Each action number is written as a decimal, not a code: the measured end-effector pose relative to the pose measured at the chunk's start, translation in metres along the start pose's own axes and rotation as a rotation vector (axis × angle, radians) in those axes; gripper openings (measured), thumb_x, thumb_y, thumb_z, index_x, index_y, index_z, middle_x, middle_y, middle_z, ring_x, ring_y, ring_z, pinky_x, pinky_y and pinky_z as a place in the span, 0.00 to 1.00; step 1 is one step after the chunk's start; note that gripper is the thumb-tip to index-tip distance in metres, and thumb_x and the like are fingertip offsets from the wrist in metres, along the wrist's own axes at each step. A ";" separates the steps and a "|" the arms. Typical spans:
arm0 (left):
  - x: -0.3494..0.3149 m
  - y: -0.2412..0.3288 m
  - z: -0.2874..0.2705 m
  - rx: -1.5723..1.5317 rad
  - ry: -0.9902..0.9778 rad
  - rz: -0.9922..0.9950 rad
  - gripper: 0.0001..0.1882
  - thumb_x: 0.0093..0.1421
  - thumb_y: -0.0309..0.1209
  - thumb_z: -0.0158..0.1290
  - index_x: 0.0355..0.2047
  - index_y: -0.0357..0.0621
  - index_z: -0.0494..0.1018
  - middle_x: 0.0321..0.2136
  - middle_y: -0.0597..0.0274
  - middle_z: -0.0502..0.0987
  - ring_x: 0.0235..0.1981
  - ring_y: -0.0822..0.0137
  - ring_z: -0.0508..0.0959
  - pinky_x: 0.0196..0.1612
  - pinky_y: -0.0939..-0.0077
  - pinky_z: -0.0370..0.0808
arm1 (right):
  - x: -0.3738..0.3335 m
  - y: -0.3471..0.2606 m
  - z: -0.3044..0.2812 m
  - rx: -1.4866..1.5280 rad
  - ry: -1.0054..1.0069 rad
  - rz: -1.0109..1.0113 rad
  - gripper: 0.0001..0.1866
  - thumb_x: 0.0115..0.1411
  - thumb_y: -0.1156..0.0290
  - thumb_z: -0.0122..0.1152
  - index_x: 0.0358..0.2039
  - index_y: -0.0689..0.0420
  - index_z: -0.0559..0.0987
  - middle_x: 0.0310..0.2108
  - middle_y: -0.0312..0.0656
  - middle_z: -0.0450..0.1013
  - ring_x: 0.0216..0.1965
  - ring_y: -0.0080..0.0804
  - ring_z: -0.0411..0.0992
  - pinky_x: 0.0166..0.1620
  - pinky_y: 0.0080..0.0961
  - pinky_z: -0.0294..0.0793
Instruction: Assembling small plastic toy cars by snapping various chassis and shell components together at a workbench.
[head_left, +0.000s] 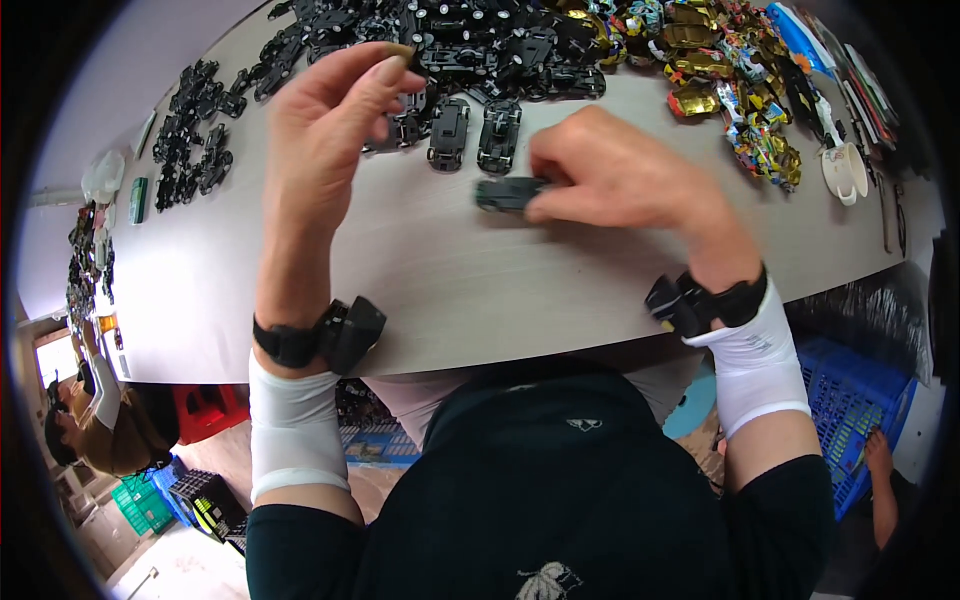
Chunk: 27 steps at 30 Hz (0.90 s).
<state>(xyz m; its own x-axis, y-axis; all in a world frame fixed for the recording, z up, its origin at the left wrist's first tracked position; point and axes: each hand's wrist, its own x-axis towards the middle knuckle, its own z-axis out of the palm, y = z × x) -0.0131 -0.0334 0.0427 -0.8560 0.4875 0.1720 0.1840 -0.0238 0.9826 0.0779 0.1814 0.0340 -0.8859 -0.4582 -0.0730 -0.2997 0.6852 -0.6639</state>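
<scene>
My right hand (pixel 620 170) is closed on a dark toy car chassis (pixel 505 195), gripping one end between thumb and fingers just above the table; it is slightly blurred. Raised to the left, my left hand (pixel 345 105) has thumb and fingertips pressed together. Whatever it may hold is too small or hidden to make out. Between the hands, two black toy car chassis lie side by side, a left one (pixel 449 133) and a right one (pixel 498 137). Behind them spreads a large heap of black chassis (pixel 470 55), partly covered by the left fingertips.
Shiny gold and coloured car bodies (pixel 695 60) are heaped at the far right, near a white cup (pixel 844 172). More black parts (pixel 190 130) lie left on the table (pixel 480 300). A blue crate (pixel 850 420) stands at lower right. Another person (pixel 115 430) works at far left.
</scene>
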 end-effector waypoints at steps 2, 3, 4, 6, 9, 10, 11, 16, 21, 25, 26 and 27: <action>-0.010 0.017 0.003 0.095 -0.012 0.067 0.14 0.61 0.27 0.49 0.45 0.32 0.71 0.32 0.53 0.78 0.30 0.75 0.74 0.28 0.87 0.69 | 0.003 -0.003 0.016 0.186 0.091 -0.066 0.14 0.44 0.74 0.64 0.34 0.64 0.76 0.21 0.43 0.72 0.23 0.31 0.72 0.28 0.24 0.70; -0.018 0.021 0.004 0.099 -0.010 0.065 0.14 0.61 0.27 0.49 0.45 0.32 0.71 0.32 0.53 0.78 0.30 0.75 0.74 0.28 0.87 0.69 | 0.004 -0.003 0.016 0.190 0.090 -0.070 0.14 0.44 0.74 0.64 0.34 0.64 0.76 0.21 0.43 0.72 0.23 0.31 0.72 0.28 0.24 0.70; -0.024 0.025 0.007 0.122 -0.015 0.104 0.13 0.61 0.27 0.49 0.44 0.32 0.71 0.32 0.52 0.78 0.29 0.75 0.74 0.27 0.86 0.68 | 0.006 -0.001 0.015 0.216 0.148 -0.092 0.14 0.43 0.73 0.65 0.32 0.64 0.77 0.23 0.45 0.73 0.26 0.36 0.73 0.31 0.27 0.71; -0.025 0.029 0.013 0.178 0.006 0.106 0.12 0.60 0.26 0.49 0.42 0.32 0.73 0.29 0.54 0.78 0.24 0.76 0.73 0.23 0.86 0.67 | 0.009 0.007 0.012 0.205 0.331 -0.055 0.12 0.43 0.72 0.66 0.29 0.62 0.77 0.25 0.47 0.74 0.29 0.44 0.73 0.34 0.33 0.72; -0.013 0.006 0.012 0.013 -0.003 -0.105 0.09 0.59 0.26 0.51 0.38 0.34 0.74 0.25 0.60 0.78 0.20 0.80 0.71 0.19 0.91 0.65 | 0.013 0.015 0.016 -0.102 0.377 -0.075 0.10 0.43 0.72 0.65 0.27 0.61 0.76 0.26 0.46 0.73 0.30 0.45 0.73 0.34 0.34 0.72; -0.011 -0.002 0.014 -0.007 0.007 -0.144 0.09 0.59 0.25 0.50 0.37 0.34 0.74 0.24 0.60 0.77 0.18 0.81 0.71 0.17 0.91 0.65 | 0.015 0.017 0.021 -0.128 0.359 -0.158 0.08 0.44 0.73 0.63 0.25 0.61 0.75 0.26 0.45 0.72 0.31 0.46 0.72 0.34 0.37 0.72; -0.011 -0.007 0.016 0.015 -0.002 -0.156 0.09 0.59 0.25 0.50 0.37 0.34 0.74 0.25 0.60 0.77 0.19 0.80 0.71 0.18 0.90 0.66 | 0.016 0.018 0.023 -0.129 0.363 -0.157 0.08 0.44 0.73 0.63 0.25 0.61 0.75 0.26 0.45 0.72 0.31 0.46 0.72 0.34 0.37 0.72; -0.009 -0.020 0.032 0.032 -0.101 -0.116 0.10 0.57 0.20 0.48 0.39 0.35 0.74 0.28 0.61 0.77 0.20 0.80 0.71 0.20 0.89 0.68 | 0.016 0.023 0.025 -0.210 0.384 -0.123 0.04 0.46 0.76 0.59 0.25 0.61 0.74 0.26 0.46 0.73 0.32 0.46 0.72 0.34 0.38 0.71; -0.007 -0.027 0.037 0.387 -0.201 0.258 0.23 0.47 0.11 0.43 0.43 0.38 0.73 0.34 0.64 0.72 0.26 0.78 0.70 0.27 0.86 0.68 | 0.010 0.037 0.011 0.041 0.364 -0.155 0.05 0.48 0.77 0.57 0.28 0.60 0.75 0.26 0.46 0.73 0.31 0.46 0.72 0.34 0.37 0.71; -0.007 -0.035 0.032 0.392 -0.267 0.176 0.22 0.49 0.13 0.44 0.45 0.38 0.72 0.34 0.63 0.74 0.26 0.77 0.71 0.27 0.86 0.69 | 0.011 0.040 0.008 -0.021 0.480 -0.239 0.10 0.49 0.75 0.56 0.35 0.57 0.75 0.27 0.47 0.73 0.32 0.48 0.72 0.35 0.38 0.70; -0.006 -0.036 0.029 0.231 -0.248 0.024 0.21 0.50 0.14 0.45 0.45 0.37 0.71 0.35 0.62 0.74 0.26 0.77 0.72 0.27 0.86 0.70 | 0.013 0.044 0.012 -0.127 0.429 -0.209 0.14 0.48 0.79 0.56 0.38 0.57 0.74 0.29 0.46 0.73 0.32 0.46 0.72 0.35 0.36 0.71; -0.004 -0.037 0.027 0.067 -0.227 -0.131 0.20 0.50 0.15 0.45 0.45 0.36 0.71 0.35 0.61 0.75 0.27 0.77 0.73 0.28 0.86 0.71 | 0.013 0.047 0.015 -0.231 0.375 -0.174 0.18 0.46 0.83 0.56 0.40 0.58 0.73 0.31 0.46 0.72 0.33 0.45 0.72 0.35 0.34 0.71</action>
<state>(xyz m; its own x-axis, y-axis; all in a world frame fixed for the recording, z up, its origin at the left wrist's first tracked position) -0.0036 -0.0112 0.0042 -0.7454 0.6664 0.0167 0.1169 0.1060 0.9875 0.0573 0.1988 -0.0091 -0.8694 -0.3705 0.3269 -0.4885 0.7436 -0.4565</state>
